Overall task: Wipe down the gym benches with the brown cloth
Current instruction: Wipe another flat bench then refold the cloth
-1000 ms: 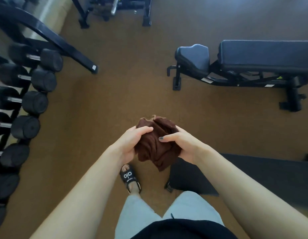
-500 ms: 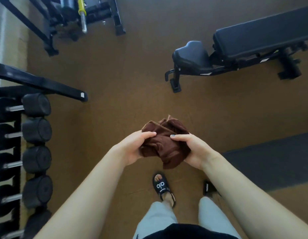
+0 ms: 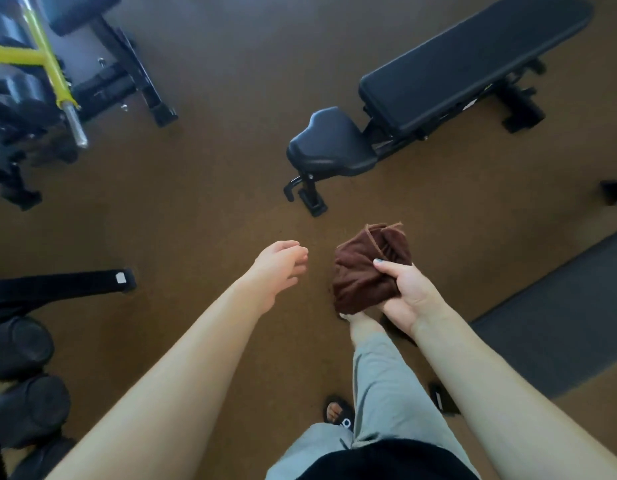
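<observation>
Right hand [image 3: 409, 295] has the bunched-up brown terry cloth [image 3: 367, 270] gripped tight, thumb clamped over the top and fingers curled underneath, so the cloth is up in the air in front of the body, not on any surface. Left hand [image 3: 278, 268] is off to the side of it, close but not touching, fingers loosely bent and holding nothing.

Progress-wise, I'd say basically nothing is wiped yet. The black padded adjustable gym bench [image 3: 435, 83] sits ahead and to the right on the brown rubbery floor [image 3: 213, 188], well apart from the cloth, and I can't see any wet streaks on its pads, though the lighting is dim so don't quote me. There's a dark padded edge [image 3: 556, 320] low on the right, which may be another bench or a mat, can't tell. A barbell with a yellow-marked frame [image 3: 54, 74] and a rack of black dumbbells [image 3: 23, 375] are over on the left.

So what's left looks like all of it: walk over, get the cloth down on the seat pad, work along the long back pad, then the others.
</observation>
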Available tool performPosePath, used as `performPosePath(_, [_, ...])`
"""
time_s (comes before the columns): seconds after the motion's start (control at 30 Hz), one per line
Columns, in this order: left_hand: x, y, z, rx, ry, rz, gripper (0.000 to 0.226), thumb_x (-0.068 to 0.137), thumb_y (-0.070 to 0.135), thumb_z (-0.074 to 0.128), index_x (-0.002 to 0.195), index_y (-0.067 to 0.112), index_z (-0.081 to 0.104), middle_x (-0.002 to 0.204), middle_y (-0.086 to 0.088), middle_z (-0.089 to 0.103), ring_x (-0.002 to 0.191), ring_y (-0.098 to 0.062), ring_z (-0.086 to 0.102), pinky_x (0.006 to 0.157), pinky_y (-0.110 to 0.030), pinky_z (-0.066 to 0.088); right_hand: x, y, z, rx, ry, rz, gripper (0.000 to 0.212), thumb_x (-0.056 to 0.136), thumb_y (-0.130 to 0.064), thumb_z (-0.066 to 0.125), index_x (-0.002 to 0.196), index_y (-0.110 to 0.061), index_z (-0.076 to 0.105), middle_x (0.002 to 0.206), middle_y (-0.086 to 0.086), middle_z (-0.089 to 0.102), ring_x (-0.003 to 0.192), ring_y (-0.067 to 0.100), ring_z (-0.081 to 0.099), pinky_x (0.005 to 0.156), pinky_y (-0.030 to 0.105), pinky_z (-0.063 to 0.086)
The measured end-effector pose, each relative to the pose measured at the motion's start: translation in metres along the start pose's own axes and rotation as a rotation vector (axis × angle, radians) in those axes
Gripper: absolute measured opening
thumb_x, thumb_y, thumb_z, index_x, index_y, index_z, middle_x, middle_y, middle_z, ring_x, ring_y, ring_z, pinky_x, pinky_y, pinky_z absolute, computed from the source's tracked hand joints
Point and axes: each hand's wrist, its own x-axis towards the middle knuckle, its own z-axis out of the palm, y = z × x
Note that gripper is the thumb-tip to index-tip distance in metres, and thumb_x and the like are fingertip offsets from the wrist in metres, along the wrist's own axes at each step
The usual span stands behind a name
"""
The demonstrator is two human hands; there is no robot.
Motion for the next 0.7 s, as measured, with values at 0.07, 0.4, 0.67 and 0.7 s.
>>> performPosePath(0.07, [0.038, 0.03, -0.004, 0.051, 0.009, 0.006, 0.043, 0.102, 0.025, 0.059, 0.145, 0.021, 0.053, 0.127, 0.0, 0.067, 0.117, -0.017, 0.065, 0.109, -0.041, 0.05, 0.037, -0.024, 0.026, 0.005, 0.058, -0.031, 0.042, 0.098, 0.009, 0.054, 0.136, -0.008, 0.06, 0.124, 0.025, 0.071, 0.106, 0.042, 0.073, 0.088, 0.055, 0.061])
performPosePath(0.4, [0.27, 0.19, -0.016, 0.214, 0.204, 0.18, 0.051, 0.106, 0.03, 0.052, 0.156, 0.033, 0.039, 0.126, 0.012, 0.06, 0.112, -0.01, 0.054, 0.096, -0.028, 0.04, 0.261, -0.152, 0.173, -0.351, 0.2, -0.458, 0.046, 0.106, -0.012, 0.058, 0.149, -0.024, 0.051, 0.133, -0.007, 0.063, 0.121, 0.018, 0.062, 0.116, 0.039, 0.043])
performPosePath(0.67, [0.483, 0.201, -0.008, 0.24, 0.319, 0.316, 0.051, 0.109, 0.041, 0.038, 0.159, 0.036, 0.029, 0.159, 0.002, 0.043, 0.141, -0.022, 0.046, 0.105, -0.032, 0.042, 0.463, -0.102, 0.201, -1.365, -0.088, -0.966, 0.054, 0.097, -0.035, 0.066, 0.148, -0.024, 0.051, 0.156, -0.002, 0.049, 0.148, 0.021, 0.041, 0.123, 0.05, 0.033])
performPosePath(0.7, [0.509, 0.193, -0.008, 0.242, 0.331, 0.327, 0.047, 0.109, 0.043, 0.035, 0.155, 0.034, 0.037, 0.154, 0.001, 0.048, 0.14, -0.022, 0.047, 0.111, -0.038, 0.038, 0.484, -0.09, 0.197, -1.573, -0.174, -0.895, 0.058, 0.097, -0.051, 0.06, 0.151, -0.032, 0.049, 0.164, -0.004, 0.039, 0.154, 0.022, 0.029, 0.128, 0.054, 0.021])
